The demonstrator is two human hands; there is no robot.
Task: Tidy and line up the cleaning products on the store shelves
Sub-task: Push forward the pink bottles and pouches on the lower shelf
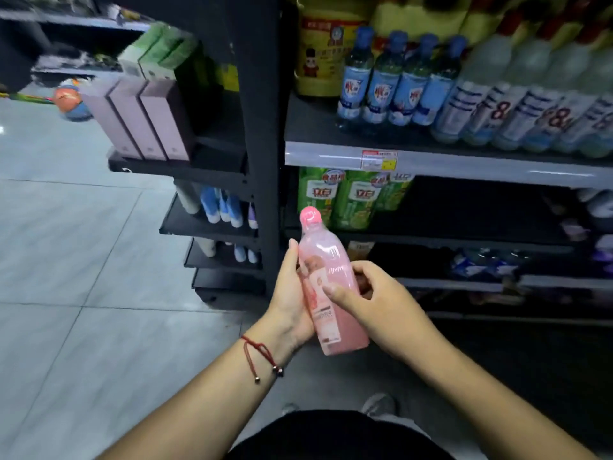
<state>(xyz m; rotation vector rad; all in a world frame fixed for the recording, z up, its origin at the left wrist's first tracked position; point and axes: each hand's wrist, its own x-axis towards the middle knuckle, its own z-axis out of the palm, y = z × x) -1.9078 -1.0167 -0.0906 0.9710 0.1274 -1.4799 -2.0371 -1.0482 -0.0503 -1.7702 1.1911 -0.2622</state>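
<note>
A pink bottle (326, 277) with a pink cap is held upright and slightly tilted in front of the shelves. My left hand (292, 300) grips it from the left, fingers wrapped behind it. My right hand (374, 300) holds it from the right, thumb across the label. Above, the grey shelf (464, 161) carries a row of blue-capped bottles (394, 81) and clear bottles with red caps (530, 104). Green bottles (351, 200) stand on the shelf below.
A yellow canister (318, 54) stands at the back left of the upper shelf. A black side rack (212, 167) to the left holds mauve boxes (139, 121) and small blue-and-white bottles (222, 207). Grey tiled floor (73, 260) lies to the left. The lower right shelves are dark.
</note>
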